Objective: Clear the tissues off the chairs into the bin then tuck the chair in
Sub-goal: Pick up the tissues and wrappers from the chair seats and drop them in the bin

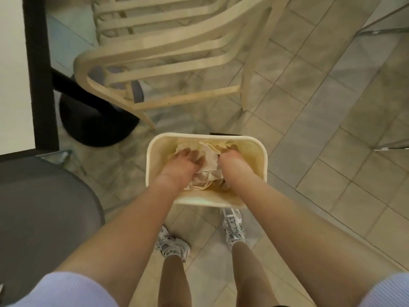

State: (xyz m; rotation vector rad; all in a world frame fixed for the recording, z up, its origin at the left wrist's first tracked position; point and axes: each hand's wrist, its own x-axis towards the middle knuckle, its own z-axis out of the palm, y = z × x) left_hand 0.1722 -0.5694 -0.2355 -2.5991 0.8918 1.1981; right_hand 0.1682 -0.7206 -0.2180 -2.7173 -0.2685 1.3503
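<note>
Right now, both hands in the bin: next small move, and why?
Probably lift both hands out. The left hand lies flat on the tissues and the right hand is down among them, all inside the bin. The cream chair is not yet tucked in.

crumpled white tissues [209,165] piled inside cream bin [263,160], cream plastic chair [168,52] behind

bin [155,165]: cream | tissues [210,161] between the fingers [188,154]: off-white | chair [168,52] beyond them: beige; floor [321,129]: beige tiles
</note>
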